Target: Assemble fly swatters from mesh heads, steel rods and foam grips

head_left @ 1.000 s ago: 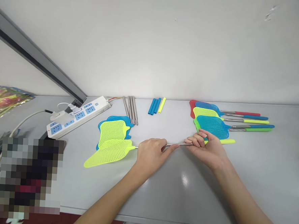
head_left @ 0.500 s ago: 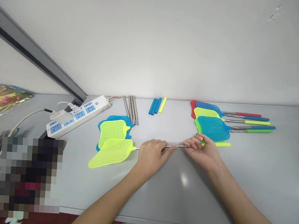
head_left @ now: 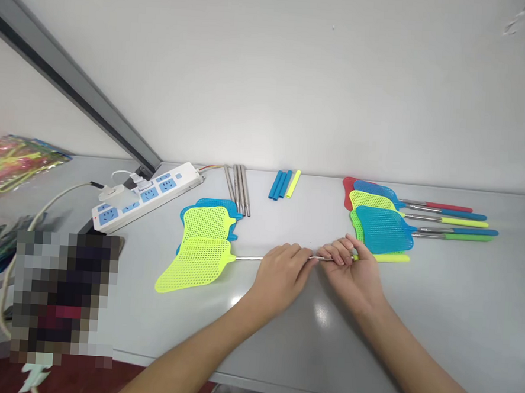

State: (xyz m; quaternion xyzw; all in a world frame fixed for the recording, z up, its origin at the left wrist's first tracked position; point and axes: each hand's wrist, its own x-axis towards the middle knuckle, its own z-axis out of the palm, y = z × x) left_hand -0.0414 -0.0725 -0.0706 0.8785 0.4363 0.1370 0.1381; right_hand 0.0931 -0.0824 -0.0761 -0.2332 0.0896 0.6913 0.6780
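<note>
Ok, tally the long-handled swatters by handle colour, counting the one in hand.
Yellow handles: 2, one on the held swatter
Blue handles: 2
Red handle: 1
Green handle: 1
Total: 6

Open tabletop (head_left: 306, 353) lies between the forearms (head_left: 209, 341) — a held yellow swatter (head_left: 196, 269) bars the middle, stacked swatters (head_left: 385, 230) back right, a power strip (head_left: 156, 192) back left.

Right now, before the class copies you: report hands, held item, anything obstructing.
Left hand closed over metal shaft of yellow swatter. Right hand curled around same shaft, by yellow grip. Possible snag: swatter overlaps another yellow mesh head in view; contact unclear.
</note>
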